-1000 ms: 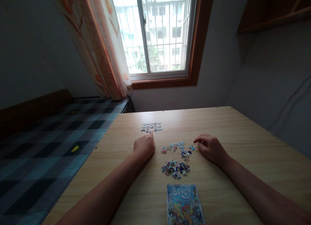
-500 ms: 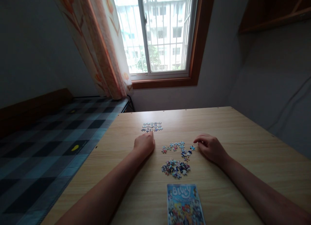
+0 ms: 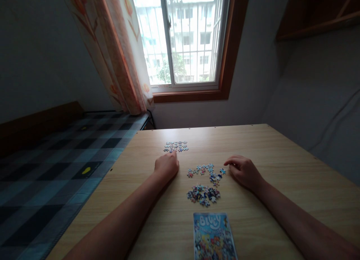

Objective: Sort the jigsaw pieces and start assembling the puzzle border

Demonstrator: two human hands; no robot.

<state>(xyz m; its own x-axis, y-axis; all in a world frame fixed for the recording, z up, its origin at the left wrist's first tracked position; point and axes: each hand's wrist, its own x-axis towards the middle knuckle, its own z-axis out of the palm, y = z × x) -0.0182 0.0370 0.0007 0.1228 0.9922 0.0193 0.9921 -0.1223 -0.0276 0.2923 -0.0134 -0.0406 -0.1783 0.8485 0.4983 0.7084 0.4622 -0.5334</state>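
My left hand lies on the table with its fingers curled and the index finger reaching forward. That fingertip is at the nearest row of a small block of jigsaw pieces laid out in rows; whether it pinches a piece is hidden. My right hand rests on its side, loosely bent, index finger stretched left, nothing visible in it. Just left of its fingertips lies a blue jigsaw piece. Between my hands are scattered jigsaw pieces, and nearer to me a heap of pieces.
A picture card or box marked "Bluey" lies at the table's near side. The wooden table ends before the wall and window. Left of it stands a bed with a checked cover, and a curtain hangs above.
My left hand has shifted very slightly left, its index fingertip still at the nearest row of laid-out pieces. My right hand and the loose pieces look almost the same.
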